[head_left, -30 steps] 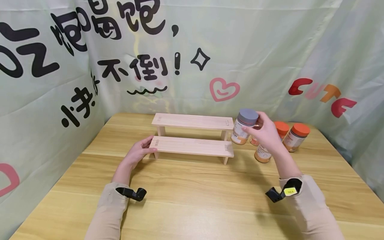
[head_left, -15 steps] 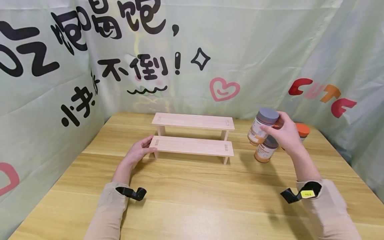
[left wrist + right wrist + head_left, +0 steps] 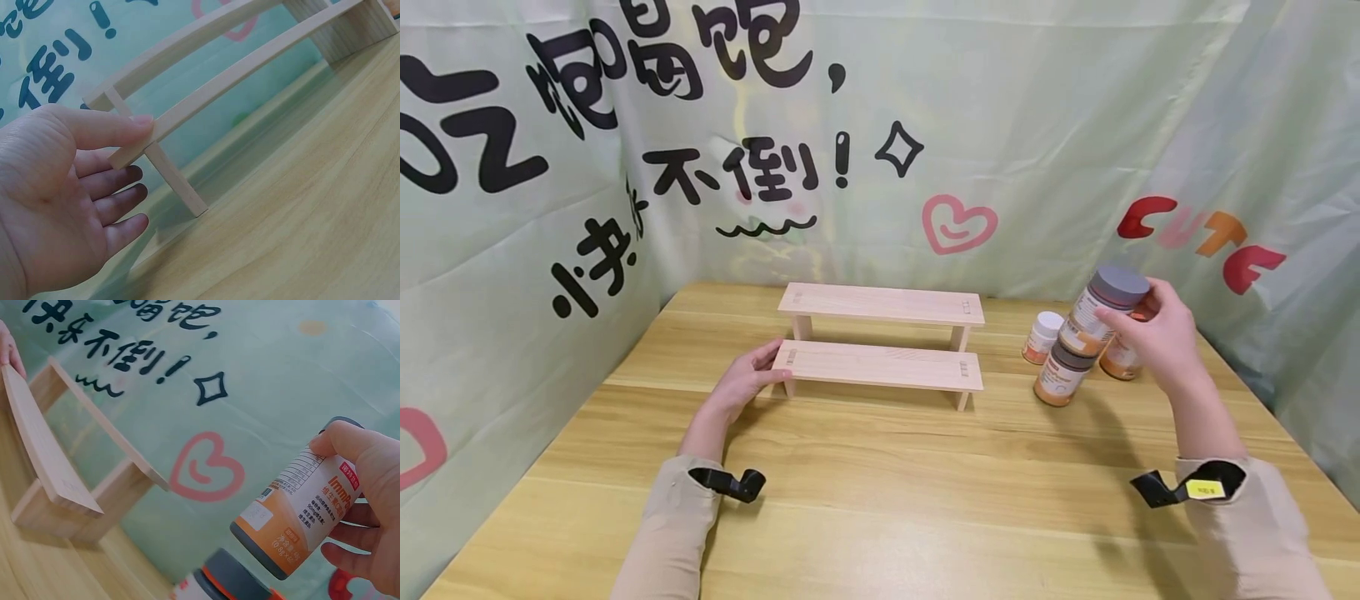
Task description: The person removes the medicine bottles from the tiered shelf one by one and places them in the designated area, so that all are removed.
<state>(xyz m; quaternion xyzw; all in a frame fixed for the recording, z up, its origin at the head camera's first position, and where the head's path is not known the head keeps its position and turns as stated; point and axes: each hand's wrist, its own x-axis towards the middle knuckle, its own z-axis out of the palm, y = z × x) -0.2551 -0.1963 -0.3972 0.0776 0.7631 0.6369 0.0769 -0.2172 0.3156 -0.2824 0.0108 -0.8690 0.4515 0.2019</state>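
Note:
A two-step wooden display rack (image 3: 880, 365) stands on the table. My left hand (image 3: 747, 379) grips the left end of its lower step; in the left wrist view the thumb lies on the front edge and the index finger is behind the board. To the right of the rack, my right hand (image 3: 1168, 333) holds a grey-lidded supplement bottle (image 3: 1093, 312) tilted in the air, thumb on its near side. In the right wrist view, the bottle's (image 3: 300, 500) orange and white label is visible. A second grey-lidded bottle (image 3: 1060, 381) appears just below it in the head view.
A small white-lidded bottle (image 3: 1041, 337) stands between the rack and the held bottle. Another bottle (image 3: 1122, 360) is partly hidden behind the right hand. A printed cloth (image 3: 1037, 150) hangs behind the wooden table (image 3: 880, 483).
My right hand has moved right with the grey-lidded bottle, away from the rack, and the bottle tilts more. The small white-lidded bottle has come into sight. My left hand stays where it was.

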